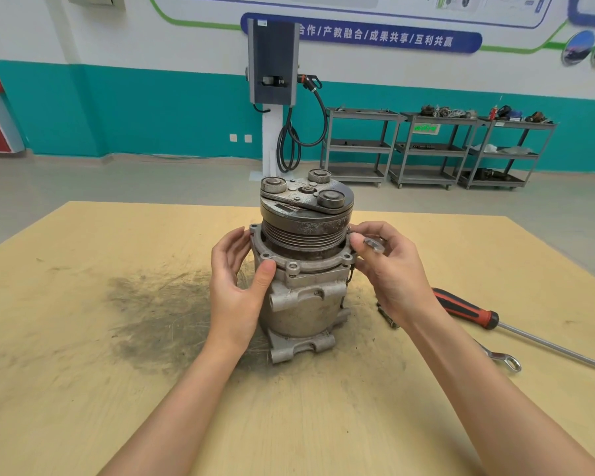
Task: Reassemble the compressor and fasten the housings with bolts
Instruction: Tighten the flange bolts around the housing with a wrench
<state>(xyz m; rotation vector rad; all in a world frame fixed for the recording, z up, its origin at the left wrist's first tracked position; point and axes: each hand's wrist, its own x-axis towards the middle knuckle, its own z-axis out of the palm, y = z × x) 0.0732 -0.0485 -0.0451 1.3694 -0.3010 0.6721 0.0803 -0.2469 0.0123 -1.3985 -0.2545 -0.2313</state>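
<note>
A grey metal compressor [303, 310] stands upright in the middle of the wooden table, its black pulley and clutch plate [306, 204] on top. A ring-shaped flange with bolt holes [299, 266] sits around the housing below the pulley. My left hand [237, 283] cups the housing's left side, thumb pressed on the flange. My right hand [389, 269] is at the flange's right edge, fingers pinching a small metal part [373, 242] at a bolt hole. Loose bolts [387, 316] lie on the table, partly hidden under my right wrist.
A red-and-black handled screwdriver [468, 309] and a ring wrench [504, 359] lie on the table to the right. A dark grease stain [152, 304] spreads left of the compressor. Metal carts [430, 149] and a wall charger [272, 63] stand far behind.
</note>
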